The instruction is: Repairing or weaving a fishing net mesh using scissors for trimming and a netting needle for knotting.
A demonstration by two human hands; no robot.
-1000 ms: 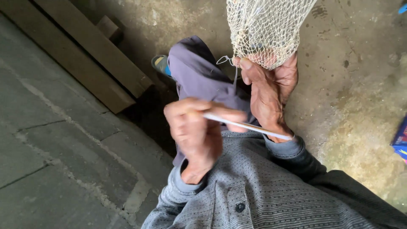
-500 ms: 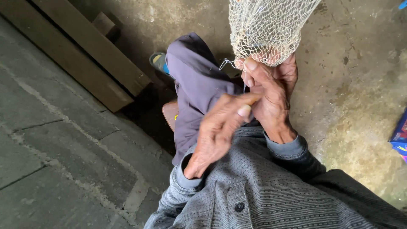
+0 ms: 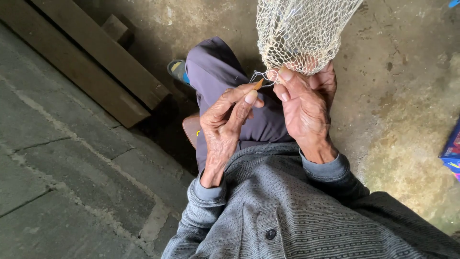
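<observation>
Nearest the camera, a grey patterned shirt [image 3: 306, 225] is being worn, with both sleeves reaching forward over a lap in purple trousers [image 3: 215, 72]. The left hand [image 3: 225, 127] is being held with its fingers pressed together, a slim wooden netting needle [image 3: 258, 85] being pinched between thumb and forefinger. A second ago this needle was being held flat across the lap, well below the mesh; now its tip is being brought right up to the lower edge of the net [image 3: 299, 31], so a fresh loop is judged to be under way. The right hand [image 3: 306, 108] is being kept clamped on the gathered bottom of the net, thumb pressed over the last loop of pale twine [image 3: 263, 76]. Beyond, the net is hanging over a concrete floor [image 3: 393, 96]; wooden beams [image 3: 96, 62] are lying further left.
</observation>
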